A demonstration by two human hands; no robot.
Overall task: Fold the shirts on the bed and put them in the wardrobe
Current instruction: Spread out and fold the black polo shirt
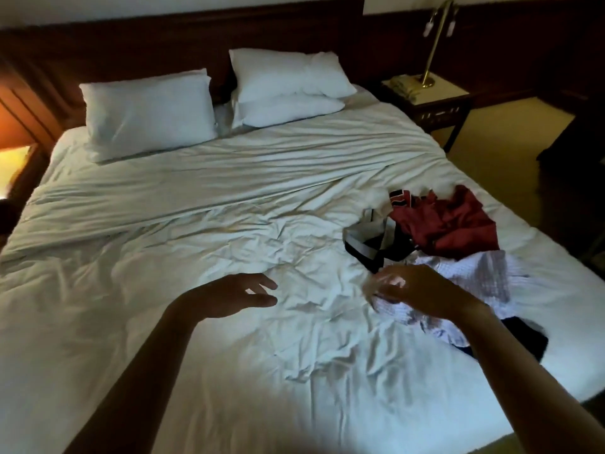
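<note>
Bed (196, 208), viewed from its near edge. Left hand (235, 296): grip open, fingers spread above the wide wrinkled middle of the sheet. Right hand (415, 290): over the checked shirt (474, 276) (fingers blurred; grip cannot be told). Red shirt (451, 224): heaped behind, near the right edge.

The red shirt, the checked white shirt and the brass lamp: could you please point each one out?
red shirt (448, 224), head view, on the middle of its crumpled body.
checked white shirt (474, 273), head view, on the middle of its fabric.
brass lamp (433, 50), head view, on its upright stem.
</note>
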